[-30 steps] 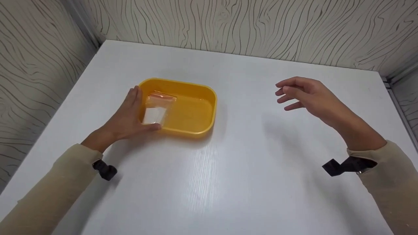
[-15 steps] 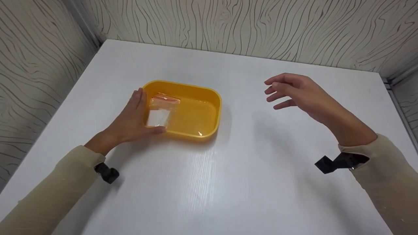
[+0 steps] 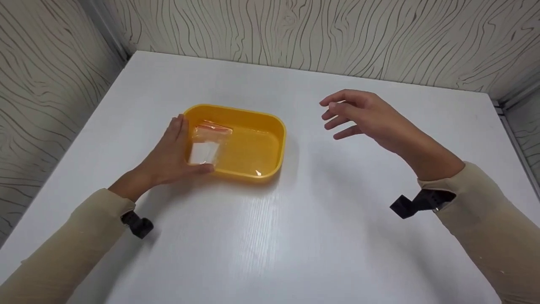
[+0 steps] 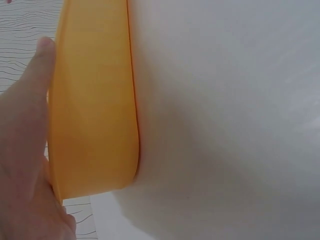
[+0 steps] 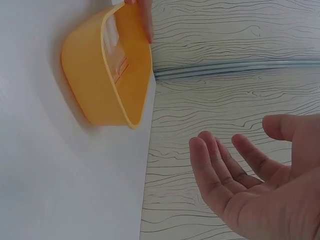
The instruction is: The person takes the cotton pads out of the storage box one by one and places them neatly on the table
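Observation:
A yellow plastic tray (image 3: pixel 257 175) with rounded corners rests on the white table. My left hand (image 3: pixel 166 158) holds its left end, thumb along the front rim and fingers at the left back; the left wrist view shows the thumb (image 4: pixel 42 60) against the tray's rim. Inside at the left lies a clear zip bag (image 3: pixel 213 131) with a red strip and a white piece in it. To the right of the tray, my right hand (image 3: pixel 363 114) hovers above the table with loosely bent fingers and nothing in them, as the right wrist view also shows.
The white table (image 3: pixel 261 236) reaches back to a wood-grain patterned wall (image 3: pixel 295 33). A similar panel (image 3: pixel 42 84) stands on the left side. Black camera mounts (image 3: pixel 137 223) sit at both wrists.
My right hand has moved left, toward the tray. Early on, the tray and left hand shifted slightly right and toward me; over the last half second they have stayed still.

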Motion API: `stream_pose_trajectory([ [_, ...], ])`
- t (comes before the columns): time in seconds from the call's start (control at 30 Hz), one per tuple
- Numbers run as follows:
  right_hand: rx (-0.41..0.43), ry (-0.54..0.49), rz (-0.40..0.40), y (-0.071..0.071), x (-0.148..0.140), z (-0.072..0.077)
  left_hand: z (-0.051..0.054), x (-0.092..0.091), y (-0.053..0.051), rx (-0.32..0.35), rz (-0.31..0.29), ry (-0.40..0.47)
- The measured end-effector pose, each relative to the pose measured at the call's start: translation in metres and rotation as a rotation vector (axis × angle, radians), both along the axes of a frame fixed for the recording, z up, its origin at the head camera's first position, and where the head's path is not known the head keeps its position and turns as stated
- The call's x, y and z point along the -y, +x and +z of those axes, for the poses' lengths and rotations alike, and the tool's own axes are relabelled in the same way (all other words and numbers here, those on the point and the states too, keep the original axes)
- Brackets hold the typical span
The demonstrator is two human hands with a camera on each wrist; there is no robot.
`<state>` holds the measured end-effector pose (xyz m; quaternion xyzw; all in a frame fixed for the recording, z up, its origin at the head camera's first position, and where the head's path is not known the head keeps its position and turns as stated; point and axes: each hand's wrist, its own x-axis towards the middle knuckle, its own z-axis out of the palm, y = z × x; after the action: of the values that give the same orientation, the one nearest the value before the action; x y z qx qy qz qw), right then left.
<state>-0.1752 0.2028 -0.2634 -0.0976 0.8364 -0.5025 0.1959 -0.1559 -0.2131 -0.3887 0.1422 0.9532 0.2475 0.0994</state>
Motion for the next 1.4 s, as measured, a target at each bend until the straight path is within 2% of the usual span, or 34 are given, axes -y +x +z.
stream_pose_trajectory([
  [0.33,0.035,-0.003,0.017,-0.011,0.028,-0.008,-0.001,-0.001,-0.001,0.018,-0.001,-0.033],
  [0.83,0.107,-0.038,0.036,-0.021,0.06,-0.017,0.0,-0.002,0.0,0.012,-0.002,-0.026],
  [1.4,0.172,0.003,0.11,-0.034,0.086,-0.02,0.002,-0.003,0.004,0.013,0.005,-0.024],
])
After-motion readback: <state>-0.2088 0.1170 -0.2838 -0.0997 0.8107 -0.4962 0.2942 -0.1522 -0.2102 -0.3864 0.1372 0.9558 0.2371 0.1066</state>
